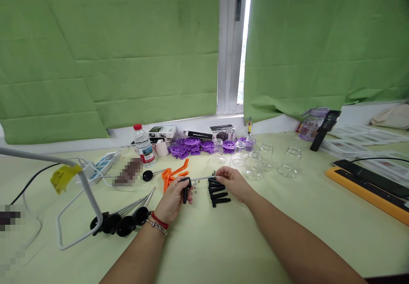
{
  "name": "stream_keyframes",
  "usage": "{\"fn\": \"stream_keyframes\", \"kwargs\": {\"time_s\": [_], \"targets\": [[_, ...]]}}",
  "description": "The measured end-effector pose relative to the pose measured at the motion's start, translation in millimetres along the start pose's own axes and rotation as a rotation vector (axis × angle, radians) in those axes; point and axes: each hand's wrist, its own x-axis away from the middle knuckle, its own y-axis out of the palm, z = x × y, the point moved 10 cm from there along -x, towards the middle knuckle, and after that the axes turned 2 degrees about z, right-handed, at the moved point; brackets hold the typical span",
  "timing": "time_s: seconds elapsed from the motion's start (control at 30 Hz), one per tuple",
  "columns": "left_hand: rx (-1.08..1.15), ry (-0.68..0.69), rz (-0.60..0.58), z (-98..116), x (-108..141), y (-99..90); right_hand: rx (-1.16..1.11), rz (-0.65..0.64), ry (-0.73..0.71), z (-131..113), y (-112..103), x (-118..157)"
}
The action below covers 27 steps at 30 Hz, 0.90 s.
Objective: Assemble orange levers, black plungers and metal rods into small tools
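Observation:
My left hand (175, 196) is closed around a black handle piece (185, 192), from which a thin metal rod (203, 178) extends to the right. At the rod's far end, my right hand (230, 181) pinches with thumb and fingers; any small part between the fingertips is too small to name. Just below the rod lie several black handles (220, 194) in a column. Tiny metal pieces (196, 187) are scattered between the hands. Behind my left hand sit orange plastic parts (169, 177).
At left are metal rods with black round ends (126, 224) and a grey lamp frame (87, 190). Behind stand a water bottle (144, 147), purple discs (191, 144) and several clear glasses (254, 164). An orange and black device (367, 188) lies at right.

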Motion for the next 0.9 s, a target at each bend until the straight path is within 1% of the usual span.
{"fn": "stream_keyframes", "kwargs": {"time_s": [0.33, 0.6, 0.9], "targets": [[0.015, -0.024, 0.013, -3.1, -0.9, -1.2, 0.049, 0.006, 0.029, 6.9, 0.5, -2.3], [-0.009, -0.014, 0.010, -1.7, 0.4, 0.6, 0.153, -0.002, 0.059, 4.5, 2.8, 0.4], [-0.001, -0.015, 0.002, -1.9, 0.3, 1.6, 0.222, -0.010, 0.057, 4.1, 4.0, 1.9]]}}
